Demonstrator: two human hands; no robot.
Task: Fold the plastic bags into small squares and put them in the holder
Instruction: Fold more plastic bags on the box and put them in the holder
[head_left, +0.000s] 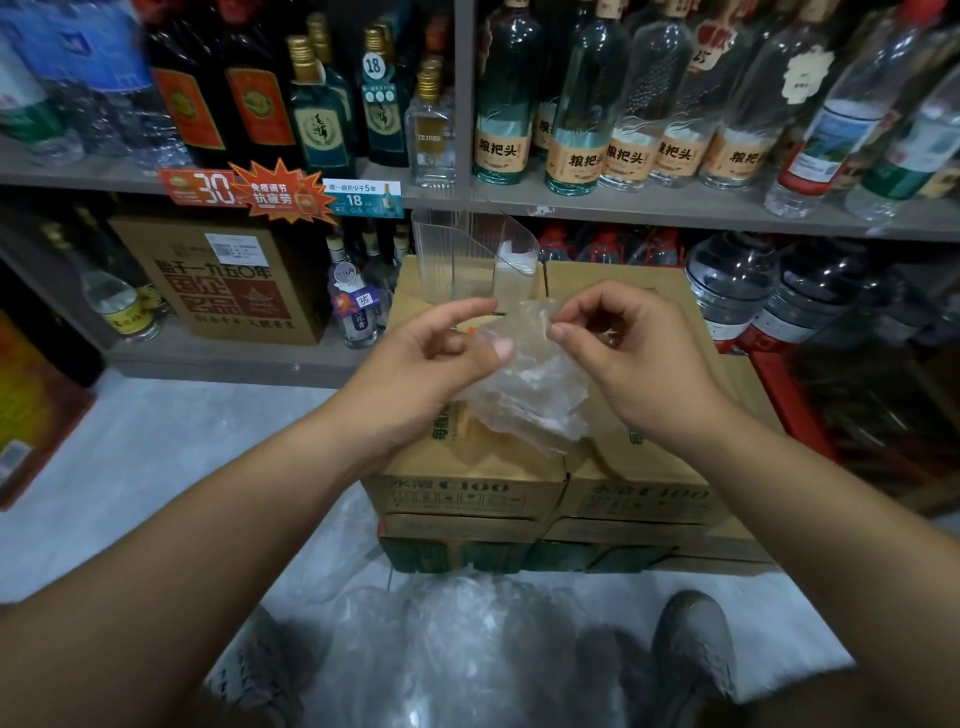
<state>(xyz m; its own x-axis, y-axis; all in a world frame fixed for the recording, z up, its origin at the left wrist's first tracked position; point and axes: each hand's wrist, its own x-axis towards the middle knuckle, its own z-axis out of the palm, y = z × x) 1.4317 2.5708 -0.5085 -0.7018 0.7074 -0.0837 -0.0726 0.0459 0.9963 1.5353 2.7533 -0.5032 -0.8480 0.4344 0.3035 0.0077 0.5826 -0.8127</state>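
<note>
Your left hand (436, 353) pinches the clear plastic bag (530, 384) at its left edge between thumb and forefinger. Your right hand (623, 358) grips its upper right corner with curled fingers (576, 312). The bag hangs crumpled between both hands, above the cardboard boxes (467, 488). The clear holder (467, 260) stands on the boxes just behind your hands. More clear bags (467, 639) lie heaped by your shoe (691, 639).

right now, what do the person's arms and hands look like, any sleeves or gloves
The left hand and right hand are bare: no gloves, rings, watch or wristband. No sleeve shows on either arm, right to the frame edge.
</note>
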